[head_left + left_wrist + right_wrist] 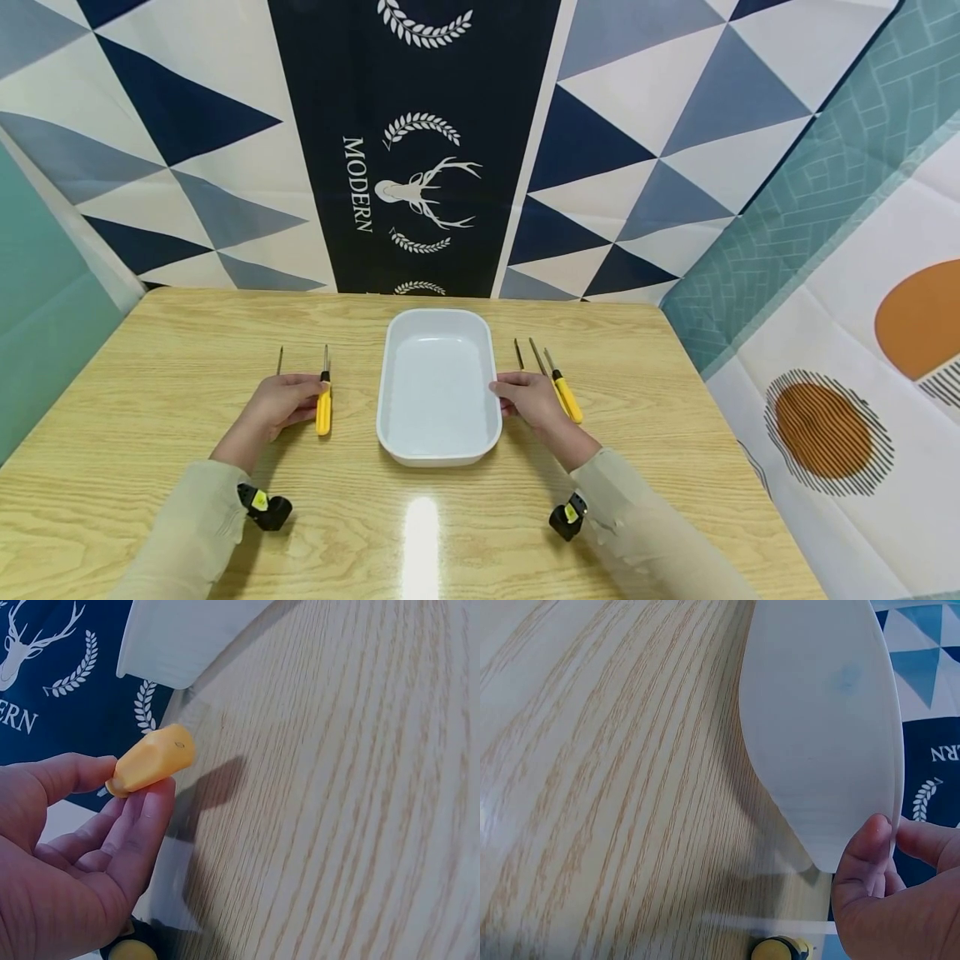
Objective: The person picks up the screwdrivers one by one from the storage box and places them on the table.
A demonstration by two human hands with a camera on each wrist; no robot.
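My left hand pinches a screwdriver by its yellow handle, the shaft pointing away from me. In the left wrist view, thumb and fingertips grip the yellow handle over the wood table, with its shadow beside it. Near the middle of the table stands a white rectangular tray with nothing inside. At its right side, my right hand pinches the rim between thumb and fingers. The right wrist view shows that grip on the tray from outside, the thumb in front of the wall.
Another screwdriver's shaft sticks out beyond my left hand, its handle hidden. Right of the tray lie several screwdrivers, one with a yellow handle in plain sight, others partly behind my right hand. A patterned cloth hangs behind the wood table.
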